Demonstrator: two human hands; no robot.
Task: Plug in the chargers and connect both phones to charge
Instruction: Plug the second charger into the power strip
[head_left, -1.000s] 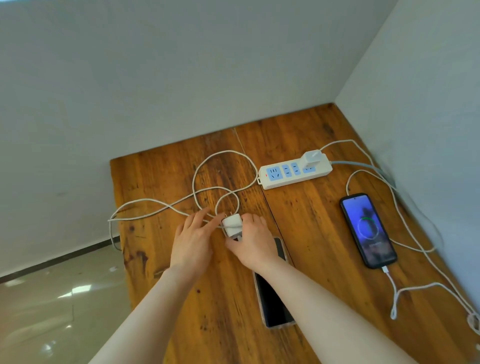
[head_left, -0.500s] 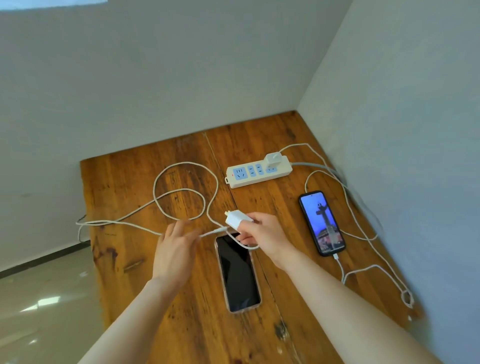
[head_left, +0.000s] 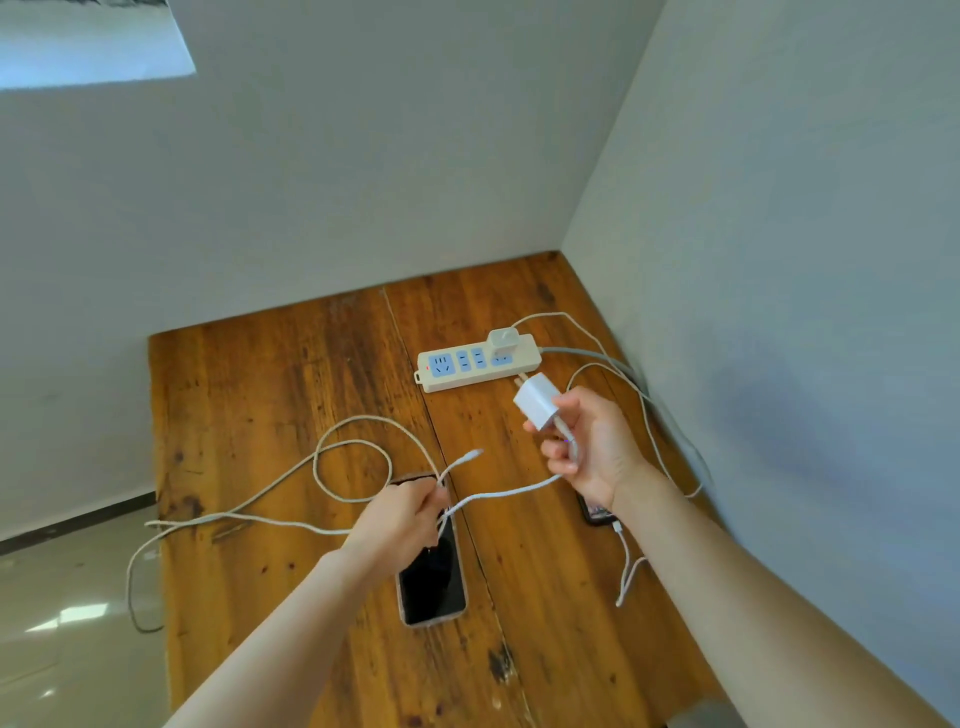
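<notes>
The white cube-shaped charger (head_left: 535, 402) is pinched in the right hand (head_left: 592, 447), lifted just beside the cream power strip (head_left: 475, 366), prongs toward it. The left hand (head_left: 402, 514) is closed around the charger's white braided cable (head_left: 353, 457) above the dark-screened phone (head_left: 434, 582) lying on the wooden table (head_left: 260, 389).

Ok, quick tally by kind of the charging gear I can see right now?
Phones: 2, dark one by the left hand, other behind the right hand
Chargers: 2, held, plugged in
Power strips: 1
Cables: 2
Total: 7
</notes>
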